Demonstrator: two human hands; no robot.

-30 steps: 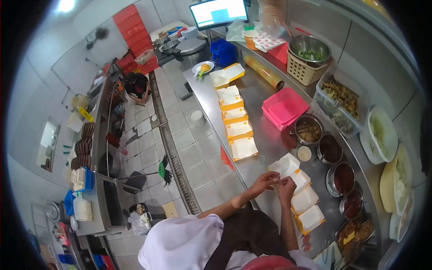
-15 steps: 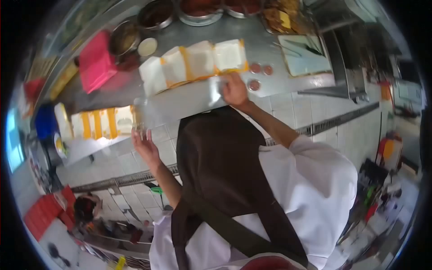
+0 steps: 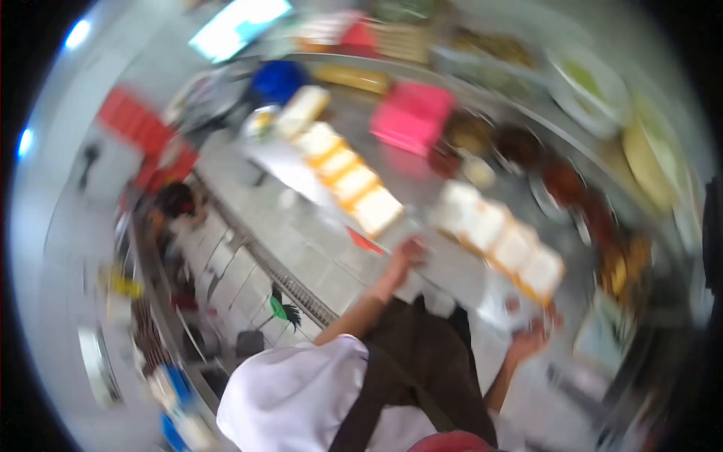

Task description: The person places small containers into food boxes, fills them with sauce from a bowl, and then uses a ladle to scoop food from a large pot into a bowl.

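My left hand [image 3: 409, 255] is over the counter's front edge, beside the near end of a row of white slices with orange edges [image 3: 349, 175] that look like bread. My right hand [image 3: 533, 337] is at the front edge of the counter, close to the near end of a second row of such slices [image 3: 501, 236]. A small round reddish piece [image 3: 513, 305] lies beside the right hand. Motion blur smears the fingers of both hands, so I cannot make out anything held in them.
Metal bowls of dark red food [image 3: 562, 183] stand along the back of the steel counter, near a pink box [image 3: 413, 117]. A white board [image 3: 602, 331] lies at the right. Below, a drain grate [image 3: 290, 282] crosses the tiled floor. Another person [image 3: 179, 202] is at the left.
The camera view has swung to the left, so the counter now runs diagonally. My right hand has come away from the second row's front edge, towards the round reddish pieces.
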